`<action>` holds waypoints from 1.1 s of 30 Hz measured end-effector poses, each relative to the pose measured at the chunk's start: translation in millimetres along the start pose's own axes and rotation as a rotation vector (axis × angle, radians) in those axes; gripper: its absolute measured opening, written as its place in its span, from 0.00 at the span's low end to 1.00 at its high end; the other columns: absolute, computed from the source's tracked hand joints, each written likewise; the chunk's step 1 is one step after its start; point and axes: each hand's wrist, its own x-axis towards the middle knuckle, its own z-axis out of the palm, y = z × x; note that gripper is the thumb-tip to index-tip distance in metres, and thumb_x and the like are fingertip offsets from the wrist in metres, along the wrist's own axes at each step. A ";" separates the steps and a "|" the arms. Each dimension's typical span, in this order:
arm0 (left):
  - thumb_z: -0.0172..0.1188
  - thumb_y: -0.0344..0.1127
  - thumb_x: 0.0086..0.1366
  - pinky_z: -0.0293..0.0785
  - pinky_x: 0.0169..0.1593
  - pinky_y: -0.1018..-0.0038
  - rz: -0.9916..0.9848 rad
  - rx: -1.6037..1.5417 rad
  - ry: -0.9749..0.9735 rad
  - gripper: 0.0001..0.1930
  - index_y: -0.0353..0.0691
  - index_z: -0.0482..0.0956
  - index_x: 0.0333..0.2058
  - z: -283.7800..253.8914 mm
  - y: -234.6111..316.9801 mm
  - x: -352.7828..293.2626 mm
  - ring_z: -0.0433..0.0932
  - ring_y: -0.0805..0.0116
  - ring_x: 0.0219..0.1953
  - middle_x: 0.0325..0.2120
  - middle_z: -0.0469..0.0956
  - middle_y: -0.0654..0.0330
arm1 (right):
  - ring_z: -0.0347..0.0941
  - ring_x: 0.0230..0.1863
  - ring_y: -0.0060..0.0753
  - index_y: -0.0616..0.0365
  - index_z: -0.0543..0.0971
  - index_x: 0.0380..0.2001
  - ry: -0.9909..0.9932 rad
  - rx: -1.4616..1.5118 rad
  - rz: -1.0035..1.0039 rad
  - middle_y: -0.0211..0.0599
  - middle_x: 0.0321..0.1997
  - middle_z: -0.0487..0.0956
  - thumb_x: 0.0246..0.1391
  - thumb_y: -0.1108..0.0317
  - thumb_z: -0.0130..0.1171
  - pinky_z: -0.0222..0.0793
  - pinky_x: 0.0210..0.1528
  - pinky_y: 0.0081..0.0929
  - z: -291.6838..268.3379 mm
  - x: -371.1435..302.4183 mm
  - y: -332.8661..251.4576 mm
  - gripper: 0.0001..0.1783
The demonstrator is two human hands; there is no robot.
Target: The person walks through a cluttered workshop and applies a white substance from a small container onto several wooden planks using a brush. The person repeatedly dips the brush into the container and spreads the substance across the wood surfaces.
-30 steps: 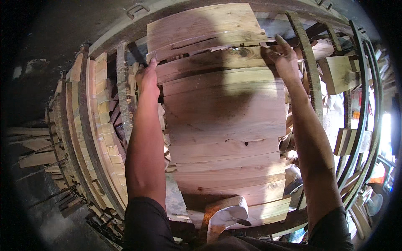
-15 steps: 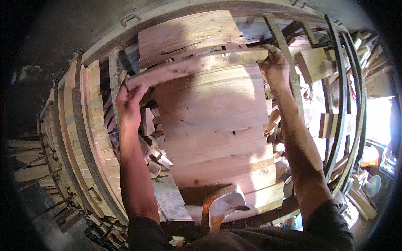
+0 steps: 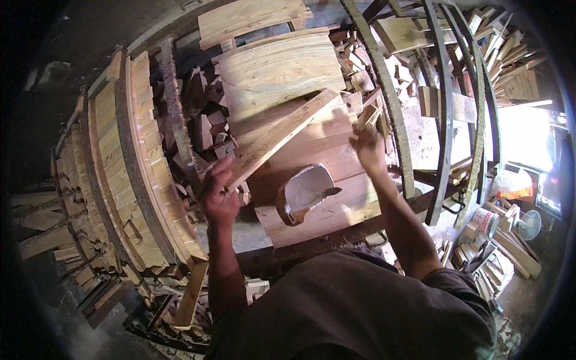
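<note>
My left hand (image 3: 218,195) is closed around the near end of a long wooden strip (image 3: 282,139). The strip slants away to the right, over a row of pale planks (image 3: 276,72) laid edge to edge. My right hand (image 3: 368,149) is off the strip, near the planks' right edge, with its fingers apart and nothing in them. Between my hands, closer to me, a cut-open container (image 3: 308,191) of white, glue-like paste rests on the planks. A dark stick or handle end pokes out over its right rim.
Dark bars (image 3: 393,102) run away from me at the right, and others (image 3: 175,108) at the left. Clamped-looking plank panels (image 3: 111,153) stand at the far left. Wood offcuts (image 3: 207,129) lie below the bars. A paint-type bucket (image 3: 485,222) and a fan (image 3: 528,225) are at the right.
Both hands held the strip level across the far planks. My right hand has let go and the strip has swung to a slant, nearer to me. The whole view has shifted too.
</note>
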 end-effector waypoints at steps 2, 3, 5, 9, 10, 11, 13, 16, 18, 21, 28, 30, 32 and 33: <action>0.58 0.15 0.52 0.77 0.49 0.63 0.084 0.111 -0.003 0.13 0.37 0.76 0.36 -1.6 24.8 -7.4 0.81 0.53 0.46 0.45 0.81 0.53 | 0.78 0.43 0.26 0.65 0.79 0.45 -0.073 -0.387 0.002 0.41 0.44 0.83 0.52 0.75 0.66 0.74 0.46 0.25 8.3 -67.9 -34.3 0.16; 0.58 0.15 0.51 0.77 0.48 0.62 0.128 0.159 -0.006 0.14 0.38 0.77 0.36 -2.5 35.2 -8.6 0.81 0.53 0.45 0.45 0.82 0.54 | 0.79 0.43 0.27 0.63 0.80 0.45 -0.115 -0.467 0.096 0.43 0.44 0.83 0.54 0.69 0.66 0.74 0.45 0.24 6.5 -92.7 -39.7 0.16; 0.58 0.14 0.49 0.77 0.47 0.62 0.154 0.147 0.009 0.15 0.38 0.78 0.35 -1.5 42.1 -14.4 0.81 0.54 0.44 0.45 0.81 0.57 | 0.80 0.45 0.39 0.61 0.80 0.46 -0.220 -0.584 0.198 0.49 0.46 0.82 0.54 0.58 0.67 0.75 0.49 0.31 16.1 -134.4 -66.7 0.21; 0.58 0.15 0.47 0.77 0.47 0.63 0.203 0.166 -0.008 0.15 0.38 0.80 0.35 0.2 60.6 -11.0 0.80 0.55 0.44 0.45 0.81 0.57 | 0.79 0.40 0.46 0.59 0.80 0.42 -0.395 -0.934 -0.125 0.45 0.39 0.81 0.47 0.73 0.66 0.75 0.44 0.38 18.5 -171.7 -64.6 0.16; 0.58 0.15 0.47 0.77 0.47 0.64 0.215 0.164 -0.017 0.15 0.38 0.80 0.34 -1.3 63.4 -9.0 0.80 0.55 0.44 0.45 0.81 0.57 | 0.78 0.39 0.46 0.58 0.80 0.41 -0.404 -0.932 -0.224 0.44 0.37 0.80 0.46 0.75 0.65 0.75 0.43 0.38 22.9 -176.6 -63.2 0.16; 0.57 0.15 0.47 0.76 0.47 0.64 0.223 0.164 -0.023 0.15 0.38 0.80 0.34 -2.3 66.6 -7.9 0.80 0.55 0.45 0.45 0.81 0.57 | 0.78 0.39 0.46 0.58 0.80 0.41 -0.411 -0.928 -0.323 0.43 0.35 0.79 0.45 0.76 0.64 0.75 0.42 0.39 27.3 -181.4 -64.5 0.16; 0.57 0.15 0.46 0.76 0.48 0.64 0.234 0.166 -0.040 0.15 0.38 0.80 0.34 -3.4 70.1 -9.1 0.80 0.55 0.45 0.45 0.81 0.57 | 0.74 0.44 0.49 0.59 0.78 0.41 -0.310 -0.916 -0.421 0.45 0.40 0.76 0.42 0.81 0.60 0.72 0.46 0.41 33.5 -187.4 -68.7 0.19; 0.56 0.15 0.47 0.75 0.49 0.63 0.239 0.160 -0.061 0.16 0.38 0.81 0.35 -3.9 72.4 -14.0 0.80 0.56 0.46 0.45 0.81 0.58 | 0.69 0.51 0.52 0.59 0.76 0.47 -0.111 -1.032 -0.456 0.48 0.52 0.71 0.41 0.82 0.58 0.69 0.54 0.42 38.7 -172.5 -71.8 0.25; 0.57 0.16 0.46 0.75 0.49 0.63 0.272 0.153 -0.071 0.17 0.38 0.81 0.36 -1.1 71.2 -14.3 0.80 0.56 0.46 0.46 0.80 0.58 | 0.73 0.49 0.50 0.59 0.79 0.46 -0.213 -1.047 -0.476 0.47 0.46 0.76 0.44 0.80 0.56 0.71 0.52 0.40 29.1 -157.5 -44.1 0.21; 0.58 0.18 0.49 0.76 0.48 0.62 0.242 0.111 -0.088 0.14 0.36 0.81 0.36 -0.4 69.6 -18.3 0.80 0.53 0.45 0.45 0.81 0.56 | 0.76 0.48 0.49 0.59 0.80 0.45 -0.378 -1.045 -0.451 0.48 0.43 0.79 0.49 0.77 0.54 0.72 0.53 0.40 31.1 -160.7 -48.0 0.18; 0.68 0.29 0.57 0.75 0.42 0.76 -0.573 -0.384 0.106 0.10 0.32 0.81 0.37 1.0 57.9 -27.5 0.76 0.77 0.35 0.33 0.82 0.64 | 0.79 0.41 0.51 0.56 0.80 0.42 -0.513 -1.078 -0.512 0.47 0.39 0.81 0.55 0.68 0.55 0.76 0.46 0.40 51.4 -168.6 -53.5 0.12; 0.68 0.28 0.57 0.76 0.41 0.75 -0.629 -0.464 0.162 0.11 0.31 0.81 0.38 -0.4 49.5 -28.2 0.77 0.75 0.35 0.34 0.82 0.62 | 0.80 0.40 0.52 0.56 0.80 0.43 -0.477 -1.034 -0.478 0.48 0.38 0.81 0.54 0.68 0.55 0.77 0.44 0.40 55.7 -165.9 -63.9 0.13; 0.67 0.26 0.57 0.77 0.42 0.73 -0.704 -0.552 0.187 0.12 0.29 0.81 0.39 -3.4 57.6 -24.9 0.79 0.71 0.35 0.34 0.82 0.59 | 0.80 0.39 0.51 0.56 0.80 0.43 -0.415 -0.967 -0.433 0.49 0.38 0.81 0.54 0.70 0.54 0.78 0.43 0.41 56.1 -166.7 -77.1 0.14; 0.66 0.26 0.57 0.77 0.43 0.72 -0.717 -0.558 0.186 0.11 0.29 0.81 0.39 -4.5 53.7 -27.8 0.79 0.70 0.35 0.35 0.82 0.58 | 0.80 0.39 0.50 0.56 0.81 0.42 -0.431 -1.020 -0.459 0.49 0.38 0.81 0.53 0.70 0.54 0.78 0.43 0.41 56.0 -164.4 -71.8 0.13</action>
